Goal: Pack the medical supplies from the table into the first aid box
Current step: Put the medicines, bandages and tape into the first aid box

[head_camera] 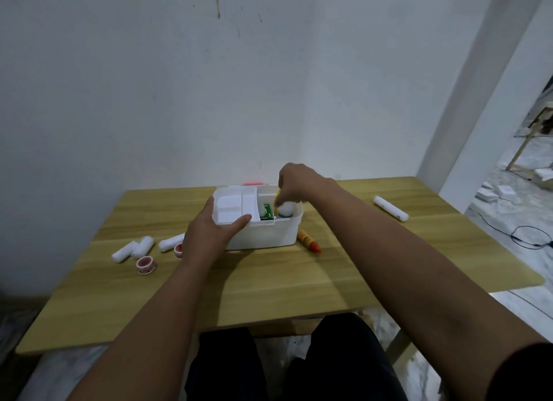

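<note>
Looking down from the head camera, the white plastic first aid box [263, 236] sits open near the middle of the light wooden table [269, 284], its white divided insert tray [236, 204] pushed over the left part. The left hand [209, 236] is spread wide around the box's near left corner, thumb on the tray's edge, steadying it. The right hand [296, 182] reaches into the open right compartment with fingers pinched narrowly on a slim yellow tube [277, 197], apparently lowering it in.

Already inside that compartment are a green-labelled pack [267, 212] and a round white item [285, 209]; what these are exactly is too blurred to tell.

Packing looks roughly half done. Left on the table are three white gauze rolls [140, 247] and two red-and-white tape spools [146, 264] to the left of the box, a yellow tube with a red cap [309, 240] just beside its right corner, and a long white bandage roll [390, 208] well apart on the right.
</note>
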The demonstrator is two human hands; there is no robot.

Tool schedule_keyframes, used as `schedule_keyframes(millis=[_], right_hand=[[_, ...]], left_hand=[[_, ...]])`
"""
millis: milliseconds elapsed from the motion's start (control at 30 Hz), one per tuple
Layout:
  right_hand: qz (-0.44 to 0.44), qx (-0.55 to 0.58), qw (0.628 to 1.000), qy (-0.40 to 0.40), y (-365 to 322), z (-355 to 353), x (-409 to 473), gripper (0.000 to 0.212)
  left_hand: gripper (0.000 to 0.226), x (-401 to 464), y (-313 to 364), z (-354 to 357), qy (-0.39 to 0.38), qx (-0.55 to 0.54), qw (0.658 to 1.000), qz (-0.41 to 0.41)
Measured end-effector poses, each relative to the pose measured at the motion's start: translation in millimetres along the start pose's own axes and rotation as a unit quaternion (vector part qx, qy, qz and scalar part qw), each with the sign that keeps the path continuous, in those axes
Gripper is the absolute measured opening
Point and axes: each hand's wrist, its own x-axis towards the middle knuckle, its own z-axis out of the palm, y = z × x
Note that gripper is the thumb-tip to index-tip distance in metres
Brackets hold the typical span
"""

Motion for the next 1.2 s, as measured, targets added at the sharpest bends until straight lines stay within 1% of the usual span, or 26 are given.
schedule_keyframes(millis=[100,167,200,233,267,300,333,400,433,500,600,733,800,900,967,1033,1133,1200], right_hand=[[0.013,0.060,0.996,0.070,14.9,-8.4,-0.9,0.025],[0.035,0.059,0.992,0.110,25.6,-8.7,-7.4,0.021],[0.048,0.047,0.992,0.110,31.0,-7.6,-12.2,0.017],[0.061,0.035,0.993,0.096,35.9,-5.8,-17.9,0.010],[0.079,0.028,0.994,0.065,39.7,-3.0,-23.8,0.006],[0.097,0.028,0.995,0.023,43.1,1.4,-28.8,0.007],[0.115,0.028,0.993,-0.027,45.7,6.6,-33.6,0.013],[0.132,0.028,0.984,-0.118,49.1,19.5,-40.3,0.032],[0.133,0.026,0.980,-0.147,49.8,27.9,-41.5,0.039],[0.129,0.015,0.978,-0.163,48.8,42.4,-44.1,0.041],[0.123,-0.004,0.985,-0.124,50.9,52.4,-45.4,0.033],[0.138,0.010,0.984,-0.111,58.0,31.3,-44.5,0.018],[0.135,-0.015,0.987,-0.083,57.3,8.9,-46.5,0.020],[0.118,-0.059,0.991,-0.016,49.4,-26.9,-49.4,0.035],[0.108,-0.033,0.993,0.024,43.2,-47.2,-46.3,0.041],[0.089,0.027,0.995,0.044,35.3,-62.0,-39.3,0.040],[0.041,0.114,0.993,0.017,18.6,-70.6,-29.8,0.046],[0.010,0.114,0.993,-0.002,4.0,-65.6,-27.8,0.037]], left_hand=[[0.101,-1.4,2.1,-0.9,0.005,-0.005,1.000,-0.003],[0.105,-0.4,1.1,-1.0,0.002,-0.004,1.000,-0.007],[0.106,0.4,0.2,-0.7,0.001,-0.004,1.000,-0.007],[0.106,0.6,-0.3,-0.6,0.000,-0.005,1.000,-0.007],[0.106,0.7,-0.5,-0.5,-0.002,-0.006,1.000,-0.009],[0.106,1.1,-0.9,-0.1,-0.001,-0.008,1.000,-0.008],[0.105,1.2,-0.5,0.2,0.000,-0.008,1.000,-0.005],[0.105,1.3,-0.4,0.9,0.000,-0.011,1.000,0.000],[0.105,1.2,-0.3,0.8,0.000,-0.010,1.000,-0.002],[0.106,0.7,-0.6,0.6,0.002,-0.008,1.000,-0.012],[0.106,0.5,-1.3,0.9,0.003,-0.007,1.000,-0.014],[0.107,2.9,-2.9,1.6,-0.005,-0.007,1.000,-0.009],[0.107,4.3,-4.8,1.6,-0.004,-0.007,1.000,-0.009],[0.108,4.7,-6.3,2.0,-0.003,-0.006,1.000,-0.001],[0.109,5.6,-7.7,2.6,-0.005,-0.009,1.000,-0.002],[0.111,6.4,-9.1,2.4,-0.005,-0.011,1.000,-0.004],[0.108,6.3,-8.3,2.4,-0.003,-0.013,1.000,-0.001],[0.104,5.2,-6.6,3.1,-0.001,-0.013,1.000,-0.001]])
